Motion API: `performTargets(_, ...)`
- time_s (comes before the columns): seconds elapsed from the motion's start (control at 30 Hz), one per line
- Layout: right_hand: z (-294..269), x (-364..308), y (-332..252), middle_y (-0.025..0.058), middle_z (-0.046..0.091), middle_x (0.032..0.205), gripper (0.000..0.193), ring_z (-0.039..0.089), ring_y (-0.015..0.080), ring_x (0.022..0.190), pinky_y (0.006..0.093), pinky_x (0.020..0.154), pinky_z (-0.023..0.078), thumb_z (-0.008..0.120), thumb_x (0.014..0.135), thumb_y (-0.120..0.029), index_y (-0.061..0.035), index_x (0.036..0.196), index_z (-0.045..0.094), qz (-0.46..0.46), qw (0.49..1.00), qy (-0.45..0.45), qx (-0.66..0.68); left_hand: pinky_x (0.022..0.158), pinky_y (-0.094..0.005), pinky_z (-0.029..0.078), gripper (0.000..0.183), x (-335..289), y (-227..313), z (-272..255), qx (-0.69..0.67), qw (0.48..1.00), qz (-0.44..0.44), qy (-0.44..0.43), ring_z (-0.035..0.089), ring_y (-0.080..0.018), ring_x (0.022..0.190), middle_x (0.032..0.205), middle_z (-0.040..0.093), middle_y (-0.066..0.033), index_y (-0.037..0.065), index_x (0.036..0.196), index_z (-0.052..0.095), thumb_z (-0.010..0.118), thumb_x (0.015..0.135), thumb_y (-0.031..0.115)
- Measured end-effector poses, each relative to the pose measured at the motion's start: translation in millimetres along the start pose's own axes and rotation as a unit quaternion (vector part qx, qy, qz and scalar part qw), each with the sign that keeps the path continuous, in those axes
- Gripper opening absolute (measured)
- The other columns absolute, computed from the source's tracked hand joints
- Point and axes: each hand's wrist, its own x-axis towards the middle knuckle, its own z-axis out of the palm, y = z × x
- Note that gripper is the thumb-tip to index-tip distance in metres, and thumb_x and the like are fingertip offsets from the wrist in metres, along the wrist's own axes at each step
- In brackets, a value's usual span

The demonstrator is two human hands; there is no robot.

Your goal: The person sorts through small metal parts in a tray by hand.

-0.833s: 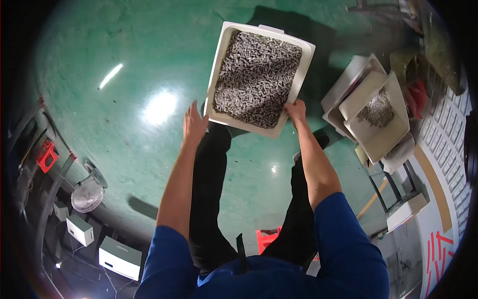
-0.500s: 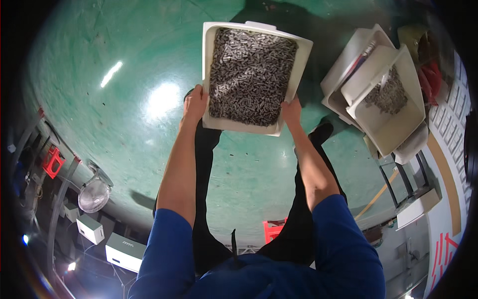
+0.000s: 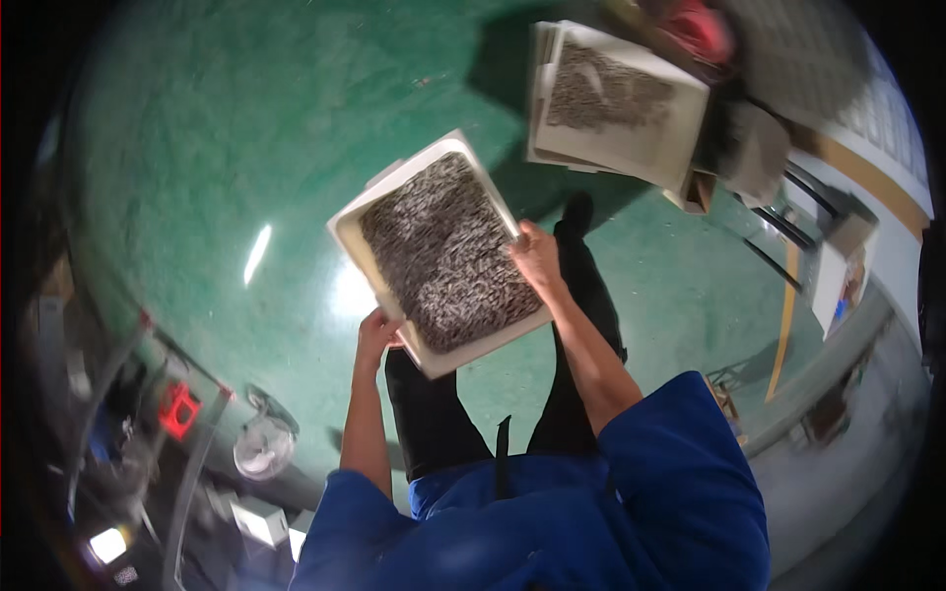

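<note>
Between my two hands I hold a white rectangular plastic tub (image 3: 399,186), tilted to the left in view, over the green floor. Many small grey metal pieces (image 3: 448,256), short and rod-like, cover its bottom; they are smeared by motion. My left hand (image 3: 376,337) grips the tub's near left side, thumb over the rim. My right hand (image 3: 537,261) is closed round the right side rim, higher up. The fingers beneath the tub are hidden.
At the far right stands a stack of white tubs (image 3: 680,148), the top one partly filled with similar grey pieces. A red item (image 3: 698,30) lies beyond it. On the left are a red stool (image 3: 178,410), a round fan (image 3: 264,445) and a metal rail (image 3: 187,492).
The tub has come closer to my body and turned anticlockwise, with both hands still on it. The view has swung, so the tub stack now appears farther up and left.
</note>
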Motion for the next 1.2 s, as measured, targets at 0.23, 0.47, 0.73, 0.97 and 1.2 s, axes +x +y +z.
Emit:
performTargets(0.23,-75,-63,-87,0.0179,0.046,0.058,0.034,0.044,0.031,0.052,0.0372,0.053,0.038,0.061,0.07,-0.03,0.0019,0.069,0.049,0.016,0.991,0.1,0.088,0.042,-0.0203,0.04,0.017,-78,97,-15,-0.044,0.991,0.122,0.018,0.053,-0.0083,0.055,0.068,0.055,0.0005,0.007,0.087,0.057,0.055,0.081,0.023)
performTargets(0.47,-135,-167,-91,0.0063,0.05,0.055,0.034,0.046,0.0111,0.052,0.0304,0.051,0.038,0.058,0.078,-0.029,0.0031,0.068,0.055,0.1,0.861,0.374,0.33,0.046,-0.0222,0.027,0.04,-123,243,77,0.107,0.92,0.375,-0.034,0.035,-0.0045,0.053,0.056,0.041,0.006,0.009,0.058,0.048,0.05,0.087,0.036)
performTargets(0.73,-148,-280,-58,0.001,0.047,0.059,0.038,0.043,0.0084,0.061,0.0299,0.055,0.037,0.053,0.082,-0.033,0.0036,0.072,0.054,0.138,0.724,0.513,0.439,0.049,-0.0223,0.03,0.034,-229,279,205,0.202,0.864,0.401,-0.23,0.037,-0.006,0.055,0.062,0.045,0.0046,0.008,0.063,0.049,0.05,0.089,0.03)
performTargets(0.97,-139,-420,36,0.006,0.06,0.069,0.032,0.051,0.0091,0.067,0.0285,0.064,0.044,0.053,0.082,-0.031,-0.0018,0.087,0.064,0.271,0.542,0.615,0.505,0.048,-0.0231,0.024,0.037,-268,180,351,0.433,0.729,0.428,-0.313,0.03,-0.0049,0.056,0.059,0.036,0.0059,0.008,0.06,0.043,0.05,0.089,0.03)
performTargets(1.2,-144,-545,60,0.0069,0.062,0.092,0.029,0.053,0.0136,0.086,0.0263,0.08,0.041,0.048,0.086,-0.019,0.0055,0.096,0.06,0.223,0.357,0.751,0.508,0.051,-0.0217,0.028,0.039,-365,89,472,0.506,0.552,0.482,-0.455,0.034,-0.0036,0.056,0.059,0.041,0.0066,0.007,0.061,0.046,0.043,0.091,0.031)
